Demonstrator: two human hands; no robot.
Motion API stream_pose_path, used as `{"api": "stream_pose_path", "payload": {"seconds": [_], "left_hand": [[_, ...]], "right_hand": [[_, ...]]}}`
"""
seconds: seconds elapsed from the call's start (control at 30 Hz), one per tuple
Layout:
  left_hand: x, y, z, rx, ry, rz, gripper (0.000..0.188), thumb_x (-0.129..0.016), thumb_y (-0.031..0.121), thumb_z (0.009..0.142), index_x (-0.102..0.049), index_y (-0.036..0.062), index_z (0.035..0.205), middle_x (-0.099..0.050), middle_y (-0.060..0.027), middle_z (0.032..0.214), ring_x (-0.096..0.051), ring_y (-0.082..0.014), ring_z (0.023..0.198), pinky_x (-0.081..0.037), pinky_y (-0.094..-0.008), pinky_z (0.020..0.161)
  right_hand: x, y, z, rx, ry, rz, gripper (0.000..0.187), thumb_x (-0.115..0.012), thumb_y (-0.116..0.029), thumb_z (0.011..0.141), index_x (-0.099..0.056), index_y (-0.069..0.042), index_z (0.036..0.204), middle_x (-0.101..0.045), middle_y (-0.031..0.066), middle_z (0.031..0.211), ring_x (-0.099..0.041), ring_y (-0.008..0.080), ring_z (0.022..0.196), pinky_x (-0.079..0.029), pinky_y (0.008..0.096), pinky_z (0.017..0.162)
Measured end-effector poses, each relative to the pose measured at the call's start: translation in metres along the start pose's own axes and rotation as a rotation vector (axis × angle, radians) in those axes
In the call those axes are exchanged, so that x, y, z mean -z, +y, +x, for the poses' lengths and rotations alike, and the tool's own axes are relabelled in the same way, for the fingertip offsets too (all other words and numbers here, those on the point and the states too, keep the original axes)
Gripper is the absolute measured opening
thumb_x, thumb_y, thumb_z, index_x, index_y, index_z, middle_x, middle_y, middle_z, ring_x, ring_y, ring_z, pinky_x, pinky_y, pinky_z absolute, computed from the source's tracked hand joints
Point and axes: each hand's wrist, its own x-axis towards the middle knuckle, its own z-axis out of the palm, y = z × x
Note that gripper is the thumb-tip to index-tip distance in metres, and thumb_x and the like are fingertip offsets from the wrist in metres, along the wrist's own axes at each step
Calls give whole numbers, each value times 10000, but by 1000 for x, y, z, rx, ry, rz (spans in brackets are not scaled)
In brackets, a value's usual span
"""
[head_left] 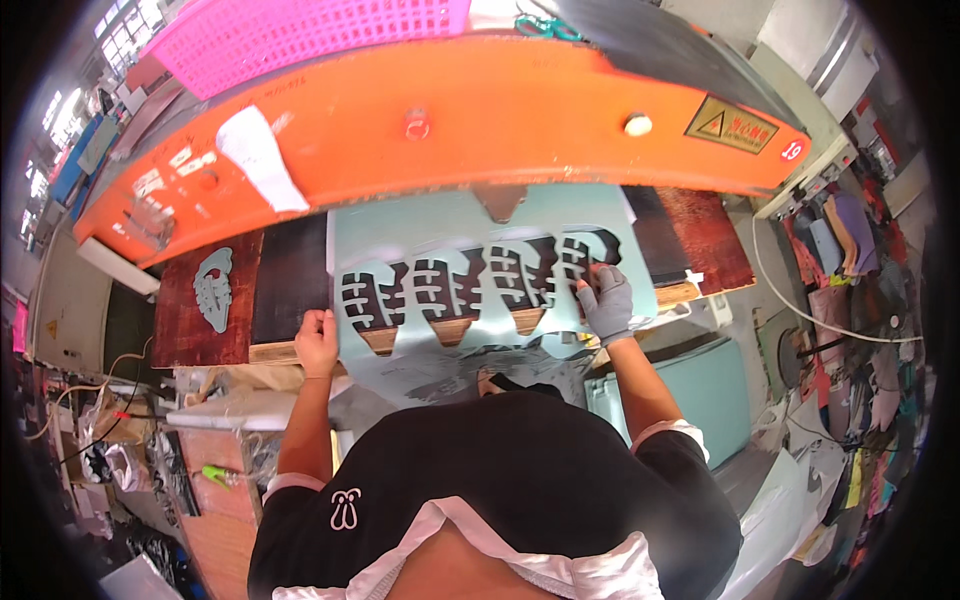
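A pale teal sheet [480, 215] with a row of several shoe-upper-shaped cut-outs lies across the black cutting board [292, 268] and droops over its front edge. My left hand [318, 343] is closed, its curled fingers gripping the sheet's left edge. My right hand [608, 308], in a grey glove with bare fingertips, lies on the sheet beside the rightmost cut-out, thumb and fingers apart. One loose teal cut piece [213, 290] with slits rests on the reddish-brown board end [180, 325] at the left.
An orange press beam [480, 120] spans the far side above the board. On top of it are a pink plastic basket [310, 40] and green-handled scissors [548, 27]. Stacked teal sheets [700, 395] stand below right. A white cable [800, 315] hangs at the right; coloured scraps [835, 250] lie beyond.
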Motion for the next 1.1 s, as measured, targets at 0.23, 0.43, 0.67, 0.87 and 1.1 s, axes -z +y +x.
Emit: {"api": "stream_pose_path", "payload": {"seconds": [0.23, 0.43, 0.67, 0.87, 1.1], "left_hand": [[-13, -11, -5, -45, 82, 120, 246, -571, 262, 868, -531, 59, 736, -558, -99, 570, -560, -248, 504, -439, -372, 499], [-22, -18, -3, -36, 134, 174, 260, -575, 259, 854, -513, 60, 699, -555, -112, 567, -554, -287, 504, -428, -388, 489], [-20, -19, 1, -161, 159, 319, 236, -608, 223, 814, -515, 74, 657, -544, -109, 595, -551, -314, 571, -431, -423, 519], [-17, -21, 4, -116, 118, 387, 274, -597, 275, 812, -513, 67, 654, -553, -127, 618, -550, -339, 605, -430, -447, 547], [-16, -13, 8, 9, 27, 323, 320, -608, 305, 804, -472, 45, 675, -550, -152, 632, -546, -369, 649, -425, -463, 581]], "right_hand": [[63, 21, 107, -263, 289, 366, 306, -433, -244, 915, -541, 22, 808, -552, 170, 717, -534, 308, 696, -411, 392, 626], [54, 62, 65, -195, 229, 289, 323, -428, -273, 922, -543, 27, 886, -570, 221, 836, -543, 380, 811, -432, 399, 721], [16, 134, 6, -265, -152, -333, 253, -507, -283, 792, -618, -71, 874, -621, 169, 847, -591, 339, 797, -422, 499, 753], [12, 148, 2, -231, -116, -400, 297, -506, -342, 786, -661, -96, 723, -619, 151, 742, -589, 341, 709, -407, 473, 764], [30, 137, -12, -97, -83, -339, 348, -474, -353, 831, -669, -80, 738, -630, 141, 776, -592, 325, 808, -409, 456, 779]]}}
